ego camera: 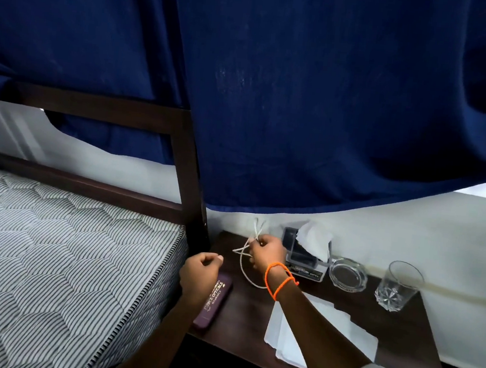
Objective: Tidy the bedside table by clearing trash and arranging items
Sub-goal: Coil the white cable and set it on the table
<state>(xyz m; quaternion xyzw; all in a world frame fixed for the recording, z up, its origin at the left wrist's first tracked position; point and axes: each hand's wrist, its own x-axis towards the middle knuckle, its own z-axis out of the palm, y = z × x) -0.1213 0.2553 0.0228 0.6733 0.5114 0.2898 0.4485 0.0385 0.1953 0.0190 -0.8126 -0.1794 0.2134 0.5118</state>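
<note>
A white cable [246, 268] is bunched in loops above the dark wooden bedside table [394, 326], and my right hand [266, 253], with orange threads on its wrist, is shut on the bundle near the wall. One loop trails down onto the tabletop. My left hand [199, 270] hovers fisted over the table's left edge, above a maroon spectacle case [215, 301]; nothing shows in it. White papers [323, 325] lie flat under my right forearm.
A tissue box [306, 253] with a tissue sticking up stands by the wall. To its right sit a glass ashtray [347, 272] and an empty tumbler [398, 286]. The striped mattress [59, 255] and dark bed frame [190, 167] lie left. A blue curtain [303, 100] hangs overhead.
</note>
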